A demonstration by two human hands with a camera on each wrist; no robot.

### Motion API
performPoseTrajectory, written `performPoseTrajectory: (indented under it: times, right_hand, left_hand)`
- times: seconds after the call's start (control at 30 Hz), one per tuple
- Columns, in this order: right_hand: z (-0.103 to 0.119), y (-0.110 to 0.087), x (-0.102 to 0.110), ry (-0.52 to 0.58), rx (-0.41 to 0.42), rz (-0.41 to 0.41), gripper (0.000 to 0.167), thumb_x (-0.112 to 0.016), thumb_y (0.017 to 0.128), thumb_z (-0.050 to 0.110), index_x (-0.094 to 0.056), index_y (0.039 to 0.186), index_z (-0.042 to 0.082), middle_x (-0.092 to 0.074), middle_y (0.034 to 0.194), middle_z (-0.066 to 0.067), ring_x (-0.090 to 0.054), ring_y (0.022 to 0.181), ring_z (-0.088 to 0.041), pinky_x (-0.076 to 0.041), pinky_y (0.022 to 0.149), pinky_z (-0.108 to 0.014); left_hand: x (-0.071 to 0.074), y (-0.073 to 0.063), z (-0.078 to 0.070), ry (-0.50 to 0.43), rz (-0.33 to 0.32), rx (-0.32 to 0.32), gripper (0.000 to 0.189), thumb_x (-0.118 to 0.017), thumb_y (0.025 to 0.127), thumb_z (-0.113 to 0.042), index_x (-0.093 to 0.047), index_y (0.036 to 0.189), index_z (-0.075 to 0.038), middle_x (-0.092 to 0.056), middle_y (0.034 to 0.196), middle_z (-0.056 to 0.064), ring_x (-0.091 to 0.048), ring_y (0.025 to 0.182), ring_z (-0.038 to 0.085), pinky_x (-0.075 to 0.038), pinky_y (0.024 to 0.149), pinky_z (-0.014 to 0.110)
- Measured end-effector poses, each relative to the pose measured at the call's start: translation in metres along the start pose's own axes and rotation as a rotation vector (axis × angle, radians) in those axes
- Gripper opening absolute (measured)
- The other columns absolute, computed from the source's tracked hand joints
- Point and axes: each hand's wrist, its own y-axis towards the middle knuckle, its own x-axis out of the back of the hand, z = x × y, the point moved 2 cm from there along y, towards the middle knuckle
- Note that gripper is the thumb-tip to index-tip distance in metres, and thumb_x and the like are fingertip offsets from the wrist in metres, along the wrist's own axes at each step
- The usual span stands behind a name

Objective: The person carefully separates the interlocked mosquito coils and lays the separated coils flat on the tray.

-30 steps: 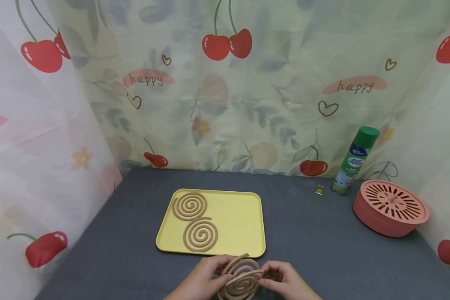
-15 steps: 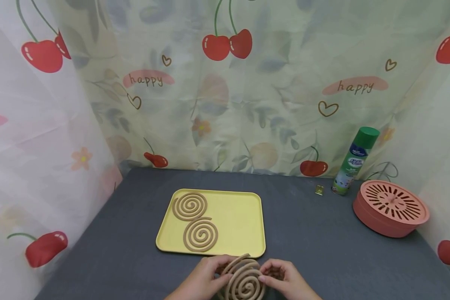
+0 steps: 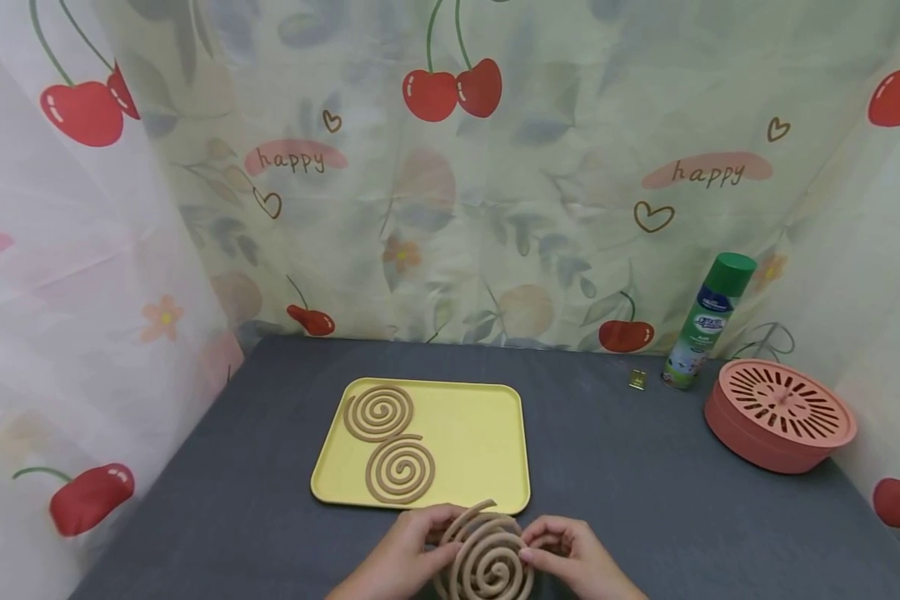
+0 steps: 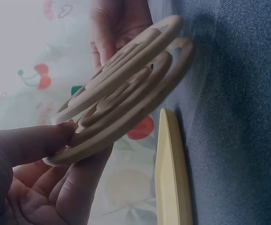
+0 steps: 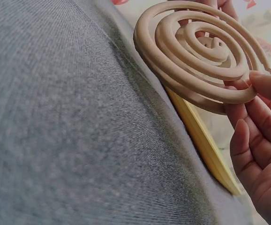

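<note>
Two brown mosquito coils are held up in front of the tray's near edge, one over the other. My left hand (image 3: pixel 405 554) pinches the rear coil (image 4: pixel 121 125) by its edge, thumb above and fingers below. With its thumb and fingers my right hand (image 3: pixel 576 557) pinches the front coil (image 5: pixel 196 89) at its rim. In the left wrist view a narrow gap shows between the coils over most of their width; whether they touch near the left thumb, I cannot tell. Two more coils, one farther back (image 3: pixel 378 410) and one nearer (image 3: pixel 401 468), lie flat on the yellow tray (image 3: pixel 487 442).
On the dark cloth-covered table, a pink round slotted box (image 3: pixel 780 417) sits at the right. Beside it stand a green spray can (image 3: pixel 708 321) and a small gold-coloured piece (image 3: pixel 637 379). Patterned curtains (image 3: pixel 480 208) enclose the back and sides.
The front coil has tipped up and shifted right, so its spiral now faces the head camera and it stands apart from the rear one. Both hands have stayed nearly in place.
</note>
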Motion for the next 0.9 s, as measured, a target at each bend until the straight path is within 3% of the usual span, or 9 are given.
performPoseTrajectory:
  times: [0.13,0.3,0.4,0.67,0.9]
  right_hand:
    - [0.0,-0.001,0.002,0.026,0.002,-0.001,0.015,-0.052,0.093,0.004,-0.059,0.102,-0.006,-0.069,0.089,0.009,-0.065,0.082,-0.002,-0.052,0.072,-0.021]
    - [0.002,-0.001,0.003,0.002,-0.028,-0.025,0.032,-0.053,0.093,0.005,-0.048,0.105,-0.023,-0.069,0.088,0.009,-0.065,0.082,-0.002,-0.052,0.072,-0.021]
    - [0.003,-0.001,0.003,-0.008,-0.037,-0.032,0.035,-0.053,0.093,0.006,-0.046,0.106,-0.026,-0.068,0.088,0.009,-0.065,0.081,-0.002,-0.052,0.072,-0.021]
    - [0.001,0.0,0.002,-0.042,-0.025,-0.04,0.037,-0.056,0.091,0.006,-0.045,0.104,-0.027,-0.068,0.087,0.012,-0.064,0.081,0.0,-0.051,0.072,-0.018]
    - [-0.001,0.0,0.002,-0.036,-0.006,-0.042,0.037,-0.056,0.091,0.006,-0.044,0.103,-0.027,-0.068,0.087,0.012,-0.064,0.081,0.001,-0.051,0.071,-0.017]
  left_hand:
    - [0.003,0.002,0.0,-0.056,-0.005,0.019,0.029,-0.06,0.089,-0.007,-0.061,0.118,-0.004,-0.065,0.112,0.017,-0.066,0.094,0.014,-0.052,0.072,0.019]
    - [0.007,0.006,0.0,-0.074,-0.056,0.028,0.034,-0.062,0.088,-0.007,-0.059,0.12,0.001,-0.065,0.109,0.022,-0.067,0.095,0.027,-0.055,0.071,0.025]
    - [0.008,0.008,-0.001,-0.087,-0.077,0.023,0.038,-0.062,0.087,-0.005,-0.055,0.124,0.004,-0.065,0.108,0.024,-0.066,0.095,0.032,-0.055,0.07,0.026]
    - [0.017,0.011,-0.002,-0.111,-0.096,0.024,0.044,-0.06,0.088,-0.004,-0.049,0.131,0.001,-0.066,0.105,0.024,-0.067,0.092,0.024,-0.054,0.069,0.023]
    - [0.035,0.036,-0.001,-0.218,-0.081,0.088,0.043,-0.057,0.091,-0.007,-0.046,0.131,0.004,-0.067,0.104,0.023,-0.068,0.087,0.018,-0.055,0.068,0.027]
